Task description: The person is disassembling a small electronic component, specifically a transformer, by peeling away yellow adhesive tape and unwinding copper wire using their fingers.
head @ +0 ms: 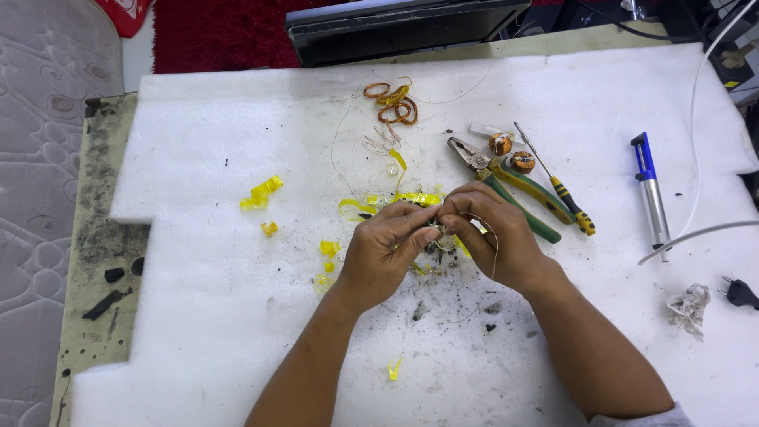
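Observation:
My left hand [385,253] and my right hand [494,233] meet over the middle of a white foam sheet [198,277]. Together they pinch a small dark part [439,232], mostly hidden by the fingers, with thin wire [495,251] looping off it over my right hand. Strips of yellow tape [399,199] lie just beyond the fingers. Green-handled pliers [514,190] rest right behind my right hand.
Copper wire coils [393,103] lie at the back, two small wound cores [511,153] beside a yellow-black screwdriver [563,190]. A blue-and-silver pen-shaped tool [651,188], white cable [696,142], crumpled paper [689,307] and black plug [742,292] sit right. Yellow tape scraps [262,194] lie left.

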